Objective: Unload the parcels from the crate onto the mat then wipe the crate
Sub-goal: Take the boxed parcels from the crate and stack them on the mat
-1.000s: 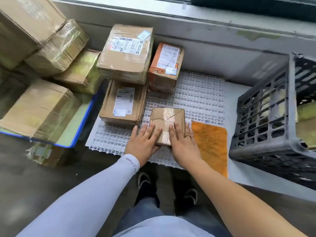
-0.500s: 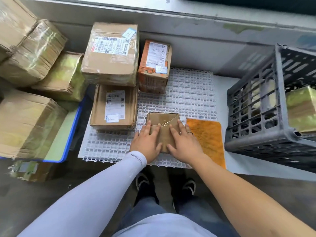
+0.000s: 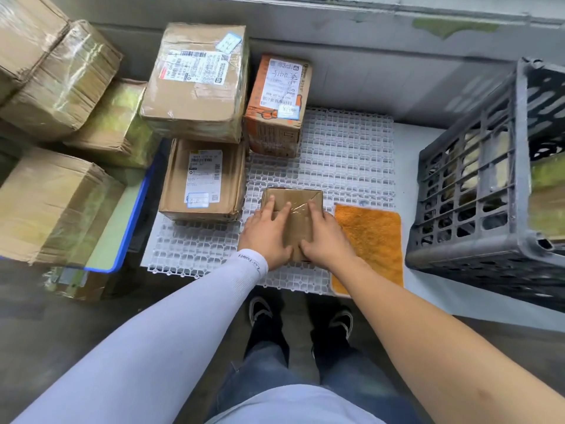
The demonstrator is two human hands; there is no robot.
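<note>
Both hands lie flat, fingers straight and spread, on top of a small taped parcel (image 3: 293,209) that sits on the white grid mat (image 3: 345,160); the left hand (image 3: 269,234) covers its 9 o'clock half, the right hand (image 3: 327,237) its 3 o'clock half, thumbs near each other at the 6 o'clock edge; neither hand curls round the parcel. Just beside it at 3 o'clock an orange cloth (image 3: 370,243) lies partly on the mat. At 9 o'clock of the parcel a flat labelled box (image 3: 201,179) rests on the mat; a bigger labelled box (image 3: 195,81) sits at 11 o'clock, its near edge over the flat one; an orange box (image 3: 275,105) stands at 12 o'clock, touching the bigger box. The dark crate (image 3: 477,191) stands well to 3 o'clock on the white tabletop (image 3: 409,142), with parcels visible through its slats. Taped bundles (image 3: 55,203) crowd a blue tray (image 3: 134,215) at 9 o'clock. A pale sleeve (image 3: 171,332) covers the left arm; the right arm is bare.
</note>
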